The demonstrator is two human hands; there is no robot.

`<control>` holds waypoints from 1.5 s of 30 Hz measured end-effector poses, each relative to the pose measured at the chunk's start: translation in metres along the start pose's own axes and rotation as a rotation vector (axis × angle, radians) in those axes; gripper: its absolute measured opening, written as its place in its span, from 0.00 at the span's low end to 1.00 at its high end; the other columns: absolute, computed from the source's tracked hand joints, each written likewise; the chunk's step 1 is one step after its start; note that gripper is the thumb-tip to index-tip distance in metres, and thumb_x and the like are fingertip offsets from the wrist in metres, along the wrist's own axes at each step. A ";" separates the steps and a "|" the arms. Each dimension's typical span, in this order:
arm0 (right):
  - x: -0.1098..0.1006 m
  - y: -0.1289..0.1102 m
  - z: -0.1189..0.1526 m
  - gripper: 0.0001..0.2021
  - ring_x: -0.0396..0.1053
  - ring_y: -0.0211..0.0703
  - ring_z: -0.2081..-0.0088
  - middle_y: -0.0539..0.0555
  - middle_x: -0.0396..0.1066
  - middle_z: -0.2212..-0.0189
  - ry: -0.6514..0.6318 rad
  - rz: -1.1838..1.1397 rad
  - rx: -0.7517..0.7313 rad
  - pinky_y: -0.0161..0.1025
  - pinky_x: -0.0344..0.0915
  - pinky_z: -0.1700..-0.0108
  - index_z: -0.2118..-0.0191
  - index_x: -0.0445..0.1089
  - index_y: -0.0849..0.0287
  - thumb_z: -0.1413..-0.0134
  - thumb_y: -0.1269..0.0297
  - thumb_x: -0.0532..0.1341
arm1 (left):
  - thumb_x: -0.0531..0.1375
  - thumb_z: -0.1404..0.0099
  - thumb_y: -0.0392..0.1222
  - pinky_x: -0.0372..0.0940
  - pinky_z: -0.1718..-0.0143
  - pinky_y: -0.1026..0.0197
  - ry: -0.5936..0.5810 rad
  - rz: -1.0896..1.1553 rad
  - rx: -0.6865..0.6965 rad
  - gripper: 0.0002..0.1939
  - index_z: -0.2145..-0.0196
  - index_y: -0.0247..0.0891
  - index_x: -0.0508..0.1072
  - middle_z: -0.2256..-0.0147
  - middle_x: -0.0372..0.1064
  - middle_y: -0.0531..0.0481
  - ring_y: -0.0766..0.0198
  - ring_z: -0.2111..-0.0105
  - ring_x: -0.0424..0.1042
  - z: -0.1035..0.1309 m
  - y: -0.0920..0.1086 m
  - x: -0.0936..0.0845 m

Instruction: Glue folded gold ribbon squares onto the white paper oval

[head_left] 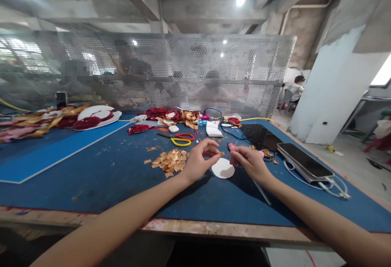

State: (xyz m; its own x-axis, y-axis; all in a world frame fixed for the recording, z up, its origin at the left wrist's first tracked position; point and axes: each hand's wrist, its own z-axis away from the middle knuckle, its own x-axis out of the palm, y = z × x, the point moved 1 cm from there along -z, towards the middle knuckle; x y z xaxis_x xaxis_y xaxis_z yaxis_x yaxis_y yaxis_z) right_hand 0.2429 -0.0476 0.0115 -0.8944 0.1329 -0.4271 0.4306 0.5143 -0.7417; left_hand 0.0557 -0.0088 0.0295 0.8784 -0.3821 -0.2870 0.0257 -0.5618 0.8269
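Over the blue mat, my left hand [201, 159] pinches a small gold piece [222, 153] between thumb and fingertips. My right hand [252, 163] is closed just to the right, its fingers pressed together; what they hold is too small to name. Between and below the two hands a white round disc [223, 169] lies flat. A heap of gold squares [171, 161] is left of my left hand. Something pink [232, 146] shows behind my right fingertips, and a thin clear stick [262, 193] lies below that hand.
Scissors with red and yellow handles [182, 139] lie behind the heap. On the right are a phone [305, 162] with white cables and a dark flat panel [264, 138]. Red and gold fabric pieces [69, 118] lie far left. A perforated metal screen [183, 71] stands behind, with people beyond.
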 end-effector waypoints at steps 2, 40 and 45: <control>0.000 -0.001 0.000 0.20 0.64 0.35 0.77 0.50 0.68 0.80 -0.036 0.054 -0.031 0.33 0.60 0.72 0.75 0.66 0.59 0.38 0.55 0.47 | 0.61 0.42 0.38 0.65 0.63 0.62 -0.008 -0.007 -0.002 0.12 0.61 0.37 0.65 0.69 0.70 0.52 0.66 0.67 0.71 0.000 0.000 -0.001; 0.003 -0.015 0.004 0.09 0.64 0.34 0.76 0.51 0.71 0.77 -0.041 0.131 -0.092 0.32 0.60 0.74 0.71 0.71 0.60 0.47 0.62 0.58 | 0.60 0.42 0.38 0.66 0.63 0.63 -0.127 -0.199 0.118 0.11 0.60 0.38 0.65 0.70 0.71 0.53 0.66 0.69 0.72 0.005 0.007 0.003; 0.004 -0.014 0.005 0.10 0.62 0.34 0.76 0.51 0.70 0.76 -0.085 0.142 -0.109 0.33 0.60 0.74 0.70 0.69 0.60 0.45 0.60 0.56 | 0.60 0.42 0.38 0.65 0.63 0.62 -0.126 -0.226 0.138 0.17 0.55 0.40 0.62 0.70 0.72 0.53 0.65 0.70 0.72 0.006 0.007 0.003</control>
State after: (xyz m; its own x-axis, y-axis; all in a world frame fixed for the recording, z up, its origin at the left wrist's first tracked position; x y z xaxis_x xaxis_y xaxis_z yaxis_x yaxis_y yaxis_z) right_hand 0.2339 -0.0581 0.0173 -0.8102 0.1405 -0.5690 0.5317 0.5846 -0.6128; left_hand 0.0560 -0.0180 0.0311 0.7911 -0.3195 -0.5216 0.1415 -0.7341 0.6641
